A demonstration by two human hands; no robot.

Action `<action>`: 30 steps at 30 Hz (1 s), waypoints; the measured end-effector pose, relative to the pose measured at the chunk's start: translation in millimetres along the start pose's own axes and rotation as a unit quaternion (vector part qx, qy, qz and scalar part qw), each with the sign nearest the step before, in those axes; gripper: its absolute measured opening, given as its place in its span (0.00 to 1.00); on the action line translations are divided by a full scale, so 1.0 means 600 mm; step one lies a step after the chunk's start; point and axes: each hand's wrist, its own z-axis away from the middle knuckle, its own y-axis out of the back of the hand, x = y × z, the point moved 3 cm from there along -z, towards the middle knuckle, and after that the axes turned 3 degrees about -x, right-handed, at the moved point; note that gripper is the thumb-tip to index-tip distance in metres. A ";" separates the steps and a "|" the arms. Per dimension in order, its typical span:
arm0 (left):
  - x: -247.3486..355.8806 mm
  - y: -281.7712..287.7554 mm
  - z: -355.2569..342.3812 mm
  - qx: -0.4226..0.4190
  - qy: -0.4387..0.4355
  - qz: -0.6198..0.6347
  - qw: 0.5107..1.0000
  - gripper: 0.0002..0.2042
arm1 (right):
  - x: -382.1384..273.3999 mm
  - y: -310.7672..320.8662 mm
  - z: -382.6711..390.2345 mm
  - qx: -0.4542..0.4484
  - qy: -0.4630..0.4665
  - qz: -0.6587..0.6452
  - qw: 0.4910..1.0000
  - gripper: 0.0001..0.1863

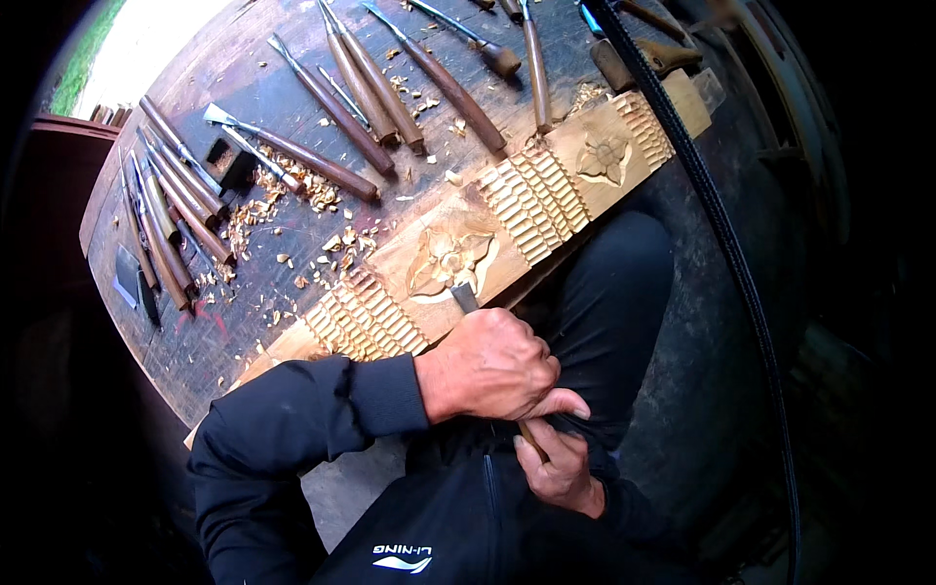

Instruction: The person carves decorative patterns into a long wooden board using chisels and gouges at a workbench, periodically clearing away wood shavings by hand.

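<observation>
A long carved wooden board (412,291) runs diagonally along the bench's near edge, with banded ridge patterns and two flower reliefs. My left hand (487,369) wraps round a chisel (464,296) just behind its flat metal blade, whose tip rests at the larger flower (448,252). Below it my right hand (558,466) grips the rear of the wooden handle, thumb raised along it. The middle of the handle is hidden by my left hand.
Several chisels and gouges (346,132) fan across the dark bench (146,346) among wood shavings (258,214). A wooden mallet-like tool (668,58) lies at the back right. A black cord (726,234) crosses the right side; my legs (604,322) are below the board.
</observation>
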 end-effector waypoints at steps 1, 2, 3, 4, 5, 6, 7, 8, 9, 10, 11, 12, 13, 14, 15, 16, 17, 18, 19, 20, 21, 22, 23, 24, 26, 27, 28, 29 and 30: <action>0.000 0.000 -0.001 0.000 -0.001 0.003 1.000 0.39 | 0.001 0.001 0.000 0.000 -0.004 0.000 1.000 0.19; -0.001 0.001 -0.002 -0.001 -0.002 0.005 1.000 0.39 | 0.002 0.002 0.002 0.000 -0.008 0.001 1.000 0.18; 0.001 -0.001 -0.002 -0.007 0.001 0.006 1.000 0.39 | 0.003 0.002 0.006 -0.004 -0.015 -0.002 1.000 0.18; 0.004 -0.002 -0.004 -0.014 0.004 0.007 1.000 0.39 | 0.001 0.003 0.006 -0.007 -0.007 0.008 1.000 0.18; 0.006 -0.004 -0.005 -0.021 0.006 0.008 1.000 0.39 | -0.002 0.004 0.002 -0.011 0.002 0.018 1.000 0.18; 0.002 0.000 -0.004 -0.006 0.010 -0.005 1.000 0.39 | -0.006 0.002 -0.003 -0.009 0.012 0.032 0.999 0.18; -0.004 0.006 -0.003 0.009 0.014 -0.019 1.000 0.39 | -0.009 0.000 -0.007 -0.002 0.010 0.024 1.000 0.18; -0.009 0.010 -0.003 0.023 0.018 -0.033 0.999 0.39 | -0.011 -0.003 -0.011 0.005 0.007 0.015 1.000 0.18; -0.003 0.007 -0.003 0.025 0.005 -0.015 1.000 0.37 | -0.012 -0.003 -0.014 0.009 0.006 0.005 1.000 0.18; -0.002 0.006 -0.003 0.028 -0.001 -0.006 1.000 0.37 | -0.011 0.000 -0.014 0.005 -0.004 0.001 1.000 0.18; -0.002 0.005 -0.003 0.030 -0.007 0.003 1.000 0.37 | -0.009 0.005 -0.009 0.001 -0.014 -0.004 1.000 0.18; -0.001 0.003 -0.004 0.034 -0.014 0.015 0.999 0.37 | -0.005 0.011 -0.003 -0.004 -0.026 -0.008 1.000 0.18; 0.002 -0.001 -0.004 0.027 -0.022 0.026 0.999 0.36 | -0.002 0.016 0.004 -0.006 -0.030 -0.001 1.000 0.19; 0.003 -0.002 -0.004 0.029 -0.024 0.029 0.999 0.36 | 0.001 0.021 0.005 -0.012 -0.028 0.003 1.000 0.19; 0.004 -0.001 -0.004 0.029 -0.026 0.032 0.999 0.35 | 0.001 0.023 0.006 -0.018 -0.027 0.004 0.999 0.19; 0.004 0.000 -0.004 0.029 -0.028 0.034 0.999 0.35 | 0.001 0.023 0.006 -0.024 -0.026 0.005 0.999 0.20; 0.005 0.001 -0.003 0.029 -0.028 0.036 0.999 0.35 | 0.001 0.023 0.005 -0.017 -0.021 0.006 1.000 0.20; 0.005 0.001 -0.004 0.030 -0.028 0.038 0.998 0.35 | 0.000 0.024 0.005 -0.011 -0.016 0.009 1.000 0.20; 0.005 0.001 -0.004 0.031 -0.028 0.040 0.998 0.35 | 0.000 0.025 0.005 -0.005 -0.011 0.011 1.000 0.20; 0.006 0.000 -0.004 0.031 -0.026 0.040 0.998 0.35 | -0.001 0.026 0.006 -0.014 -0.019 0.010 1.000 0.20; 0.006 -0.001 -0.004 0.031 -0.025 0.041 0.998 0.35 | -0.002 0.028 0.007 -0.022 -0.028 0.010 0.999 0.20; 0.006 -0.002 -0.004 0.031 -0.023 0.041 0.998 0.35 | -0.001 0.028 0.009 -0.031 -0.036 0.009 0.999 0.20; 0.006 -0.002 -0.005 0.032 -0.021 0.040 0.998 0.35 | -0.001 0.028 0.008 -0.029 -0.032 0.009 0.999 0.20; 0.006 -0.001 -0.005 0.033 -0.020 0.040 0.998 0.35 | 0.000 0.026 0.008 -0.027 -0.029 0.010 0.999 0.20; 0.005 0.001 -0.005 0.034 -0.018 0.039 0.998 0.35 | 0.000 0.024 0.006 -0.025 -0.028 0.008 0.999 0.19; 0.004 0.004 -0.005 0.035 -0.017 0.037 0.999 0.36 | 0.000 0.025 0.004 -0.026 -0.028 0.007 0.999 0.19; 0.003 0.006 -0.005 0.037 -0.017 0.034 0.999 0.36 | 0.000 0.025 0.002 -0.027 -0.027 0.006 0.999 0.19; 0.004 0.003 -0.004 0.035 -0.017 0.032 0.999 0.36 | 0.002 0.023 0.003 -0.013 -0.017 0.007 1.000 0.19; 0.005 -0.001 -0.007 0.035 -0.017 0.029 0.999 0.36 | 0.006 0.020 0.006 0.000 -0.007 0.010 1.000 0.19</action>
